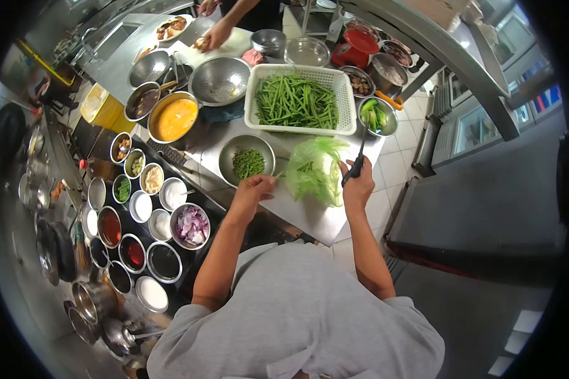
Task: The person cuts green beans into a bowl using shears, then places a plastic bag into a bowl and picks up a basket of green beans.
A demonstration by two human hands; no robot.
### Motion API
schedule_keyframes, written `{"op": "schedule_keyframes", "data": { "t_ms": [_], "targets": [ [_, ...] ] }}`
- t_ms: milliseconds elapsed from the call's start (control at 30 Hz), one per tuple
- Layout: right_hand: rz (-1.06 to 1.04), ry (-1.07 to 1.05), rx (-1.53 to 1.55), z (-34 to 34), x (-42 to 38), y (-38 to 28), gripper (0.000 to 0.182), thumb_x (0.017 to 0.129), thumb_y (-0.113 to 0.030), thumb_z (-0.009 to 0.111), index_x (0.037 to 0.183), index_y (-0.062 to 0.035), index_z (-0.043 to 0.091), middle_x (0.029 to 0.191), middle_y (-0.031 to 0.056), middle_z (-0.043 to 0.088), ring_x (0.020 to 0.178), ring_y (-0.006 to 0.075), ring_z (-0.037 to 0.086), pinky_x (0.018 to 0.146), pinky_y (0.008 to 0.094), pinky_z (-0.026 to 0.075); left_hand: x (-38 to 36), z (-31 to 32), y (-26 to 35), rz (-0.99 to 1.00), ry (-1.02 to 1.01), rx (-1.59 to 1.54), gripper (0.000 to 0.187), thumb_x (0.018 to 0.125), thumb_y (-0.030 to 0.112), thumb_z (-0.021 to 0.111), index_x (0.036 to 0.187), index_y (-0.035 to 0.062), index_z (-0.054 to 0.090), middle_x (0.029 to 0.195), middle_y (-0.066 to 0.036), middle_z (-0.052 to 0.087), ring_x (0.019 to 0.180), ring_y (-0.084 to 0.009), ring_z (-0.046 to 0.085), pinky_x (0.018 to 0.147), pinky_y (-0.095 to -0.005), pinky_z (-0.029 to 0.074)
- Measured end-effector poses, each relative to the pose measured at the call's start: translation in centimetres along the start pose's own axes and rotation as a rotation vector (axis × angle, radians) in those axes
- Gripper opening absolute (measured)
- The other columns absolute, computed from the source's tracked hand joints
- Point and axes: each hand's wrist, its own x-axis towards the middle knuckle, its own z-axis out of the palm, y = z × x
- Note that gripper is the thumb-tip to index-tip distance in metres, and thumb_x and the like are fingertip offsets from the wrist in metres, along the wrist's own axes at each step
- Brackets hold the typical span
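My right hand [358, 185] grips a knife [356, 167] by its black handle, its narrow blade pointing away from me. Fingers of my left hand [257, 189] are pinched together beside a steel bowl [221, 161] of chopped green beans [248, 163]. A thin green bit shows at those fingertips, but I cannot tell whether it is a bean or plastic. Between my hands lies a crumpled, light-green plastic bag [316, 177] with some beans visible in it. Just beyond stands a white perforated basket [250, 101] heaped with whole green beans [297, 102].
At left, a pot of orange liquid [173, 120] and a steel colander [219, 81] stand close by. Many small containers, one with chopped onion [192, 226], fill the counter. A bowl of green peppers [377, 116] sits right. Across the table, another person's hand [217, 35] works over a board.
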Motion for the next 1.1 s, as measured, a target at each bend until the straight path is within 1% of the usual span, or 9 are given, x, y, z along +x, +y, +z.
{"op": "schedule_keyframes", "data": {
  "t_ms": [33, 167, 233, 367, 500, 567, 800, 867, 1100],
  "targets": [
    [-0.042, -0.03, -0.024, -0.3, -1.2, -1.3, 0.048, 0.085, -0.011, 0.082, 0.125, 0.001, 0.059, 0.085, 0.0096, 0.075, 0.071, 0.0168, 0.069, 0.067, 0.0313, 0.054, -0.2, -0.4, 0.4, 0.002, 0.016, -0.003, 0.015, 0.095, 0.018, 0.067, 0.101, 0.0045, 0.072, 0.084, 0.0, 0.07, 0.079, -0.0094, 0.064, 0.072, -0.0274, 0.052],
    [-0.233, -0.767, 0.09, 1.5, -6.2, 2.7, 0.039, 0.088, -0.008, 0.078, 0.122, 0.001, 0.06, 0.076, 0.0056, 0.069, 0.058, 0.0096, 0.059, 0.052, 0.0266, 0.047, 0.1, -1.4, 1.2, 0.107, 0.07, -0.018, 0.015, 0.094, 0.02, 0.071, 0.095, 0.0055, 0.073, 0.08, 0.004, 0.065, 0.072, -0.0065, 0.053, 0.069, -0.0254, 0.045],
    [0.256, -1.104, 0.231, -0.9, -5.8, -6.2, 0.034, 0.091, -0.007, 0.074, 0.121, 0.0013, 0.061, 0.076, 0.0072, 0.07, 0.057, 0.0093, 0.058, 0.05, 0.0253, 0.045, 0.5, -1.6, 1.1, 0.139, 0.082, -0.074, 0.015, 0.093, 0.02, 0.073, 0.095, 0.0056, 0.073, 0.078, 0.004, 0.063, 0.069, -0.0063, 0.051, 0.067, -0.025, 0.043],
    [0.647, -1.112, 0.36, 0.2, -6.0, -7.3, 0.028, 0.094, -0.009, 0.073, 0.116, 0.0025, 0.062, 0.076, 0.0078, 0.069, 0.057, 0.01, 0.059, 0.05, 0.0247, 0.045, 0.4, -2.7, 1.0, 0.144, 0.156, -0.113, 0.015, 0.092, 0.021, 0.074, 0.094, 0.0064, 0.074, 0.075, 0.005, 0.061, 0.067, -0.0065, 0.052, 0.067, -0.0246, 0.044],
    [0.671, -1.161, 0.43, 1.4, -5.0, -6.6, 0.03, 0.092, -0.016, 0.076, 0.112, 0.0022, 0.064, 0.074, 0.0076, 0.069, 0.054, 0.0093, 0.058, 0.048, 0.0238, 0.043, 0.1, -3.2, 1.3, 0.111, 0.142, -0.027, 0.013, 0.092, 0.019, 0.072, 0.092, 0.0063, 0.076, 0.077, 0.003, 0.067, 0.067, -0.0065, 0.053, 0.067, -0.0242, 0.044],
    [0.278, -1.229, 0.136, 2.1, -4.5, -7.1, 0.036, 0.089, -0.024, 0.082, 0.109, 0.0005, 0.065, 0.071, 0.0062, 0.068, 0.052, 0.0075, 0.056, 0.048, 0.0226, 0.042, -0.2, -3.1, 1.5, 0.105, 0.165, -0.009, 0.013, 0.091, 0.018, 0.072, 0.092, 0.006, 0.077, 0.079, 0.002, 0.069, 0.067, -0.0063, 0.053, 0.066, -0.0242, 0.044],
    [0.441, -1.329, 0.145, 4.4, -4.3, -5.7, 0.039, 0.087, -0.035, 0.082, 0.108, -0.0062, 0.066, 0.075, 0.0006, 0.065, 0.066, 0.0102, 0.062, 0.056, 0.0258, 0.049, 1.1, -4.9, 0.0, 0.041, 0.18, 0.042, 0.014, 0.091, 0.014, 0.068, 0.094, 0.005, 0.078, 0.083, 0.001, 0.072, 0.067, -0.0052, 0.053, 0.065, -0.0243, 0.044],
    [0.435, -1.248, 0.252, 4.9, -4.8, -5.3, 0.035, 0.084, -0.03, 0.086, 0.095, -0.0028, 0.067, 0.063, 0.0002, 0.059, 0.048, 0.0062, 0.052, 0.045, 0.0216, 0.04, 1.7, -5.8, -0.4, 0.026, 0.173, 0.076, 0.014, 0.091, 0.015, 0.069, 0.095, 0.005, 0.078, 0.082, 0.001, 0.072, 0.067, -0.0051, 0.053, 0.065, -0.0245, 0.043],
    [0.596, -1.178, 0.379, 4.2, -4.6, -6.2, 0.029, 0.088, -0.026, 0.082, 0.096, -0.0032, 0.066, 0.064, 0.0007, 0.058, 0.049, 0.0068, 0.052, 0.045, 0.022, 0.041, 2.9, -6.3, 0.2, 0.143, 0.232, -0.098, 0.018, 0.095, 0.022, 0.072, 0.103, 0.0057, 0.073, 0.081, 0.004, 0.063, 0.067, -0.0051, 0.05, 0.067, -0.0244, 0.042]
  ]
}}
